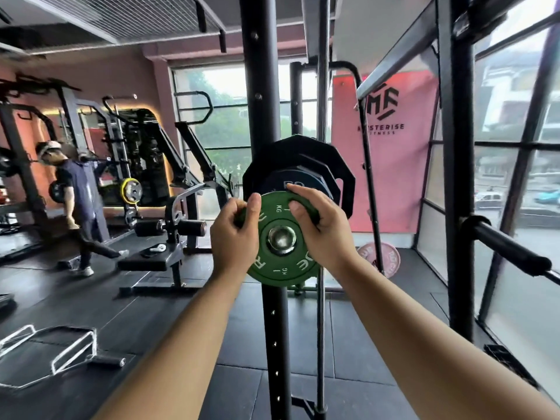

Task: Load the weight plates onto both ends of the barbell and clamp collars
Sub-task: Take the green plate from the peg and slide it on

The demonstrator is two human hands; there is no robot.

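Both hands grip a small green plate on the barbell's end, in a gym with black flooring.

The left hand [235, 234] clasps the left rim of the green plate [280, 263] and the right hand [319, 225] clasps its upper right rim, fingers curled over the edge. The plate sits on the barbell sleeve [281, 237], whose chrome end shows through its hole, just in front of a blue plate [291, 183] and a larger black plate [306, 156]. A black rack upright [262, 86] stands behind them, centre. The floor [136, 316] is dark rubber tiles; a hex bar [51, 353] lies near left and a bench [157, 259] stands beyond it. Far left, another person [78, 201] stands by machines against a pink wall. A pink banner [391, 153] hangs far right, a pink plate [383, 257] leans below it, and tall windows [515, 162] run along the right.
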